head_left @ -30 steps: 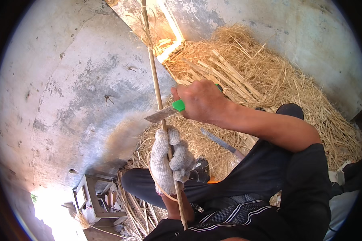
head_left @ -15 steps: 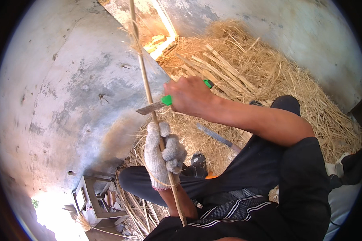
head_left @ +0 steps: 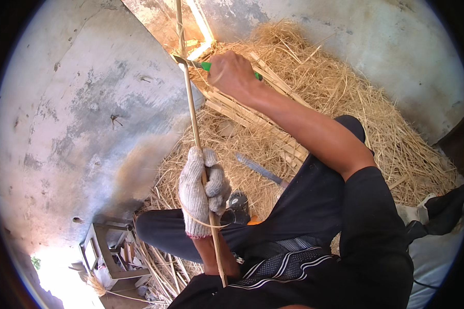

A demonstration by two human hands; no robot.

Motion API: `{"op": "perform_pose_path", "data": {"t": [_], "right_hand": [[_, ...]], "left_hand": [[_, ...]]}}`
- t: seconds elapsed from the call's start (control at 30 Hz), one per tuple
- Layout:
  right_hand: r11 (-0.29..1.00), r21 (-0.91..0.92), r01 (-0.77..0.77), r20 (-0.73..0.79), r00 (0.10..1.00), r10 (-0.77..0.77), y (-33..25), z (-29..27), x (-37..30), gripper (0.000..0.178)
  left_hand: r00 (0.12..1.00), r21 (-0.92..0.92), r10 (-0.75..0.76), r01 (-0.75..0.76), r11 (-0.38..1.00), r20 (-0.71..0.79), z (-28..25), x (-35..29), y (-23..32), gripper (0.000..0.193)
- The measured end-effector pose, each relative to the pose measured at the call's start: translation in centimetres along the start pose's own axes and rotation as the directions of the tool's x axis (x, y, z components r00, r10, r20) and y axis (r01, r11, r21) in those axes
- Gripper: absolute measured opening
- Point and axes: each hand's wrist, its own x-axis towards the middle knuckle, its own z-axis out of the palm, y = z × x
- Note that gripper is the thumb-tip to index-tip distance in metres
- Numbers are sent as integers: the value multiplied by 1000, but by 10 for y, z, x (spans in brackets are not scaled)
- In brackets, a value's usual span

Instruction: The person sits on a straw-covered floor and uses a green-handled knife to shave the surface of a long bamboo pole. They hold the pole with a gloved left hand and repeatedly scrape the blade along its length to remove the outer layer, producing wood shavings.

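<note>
My left hand, in a whitish knitted glove, is closed around a long thin bamboo strip. The strip runs from beside my lap up past the top of the view. Bare and wrapped round a green handle, my right hand holds a knife. Its blade lies across the strip, well beyond my gloved fingers, and touches it. A thin curled shaving hangs at the left glove's wrist.
A pile of straw-like shavings covers the floor, with split bamboo pieces on it. A second long blade lies near my knee. A stained wall rises at left; a small frame stool stands lower left.
My right hand has pushed the knife away along the strip, from just above the glove to far up it. The left hand keeps its grip. The whole view has shifted slightly.
</note>
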Motion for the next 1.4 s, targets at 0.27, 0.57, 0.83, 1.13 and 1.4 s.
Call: {"op": "perform_pose_path", "data": {"t": [0.27, 0.57, 0.83, 1.13, 1.4], "right_hand": [[892, 426, 151, 478, 799, -364, -18, -27, -38, 34], [930, 159, 332, 2, 942, -336, -36, -32, -76, 15], [928, 153, 340, -110, 939, -326, -33, -13, -63, 25], [979, 147, 139, -67, 989, -131, 20, -11, -7, 30], [919, 370, 137, 360, 891, -277, -11, -32, -43, 29]], "left_hand": [[895, -457, 10, 218, 862, 446, -42, 15, 0, 30], [966, -136, -121, 155, 979, 230, -24, -1, 10, 30], [962, -233, -109, 169, 958, 250, -16, -4, 2, 32], [802, -458, -102, 435, 776, 588, -22, 2, -24, 35], [743, -579, 15, 508, 638, 669, -32, 13, -32, 39]]}}
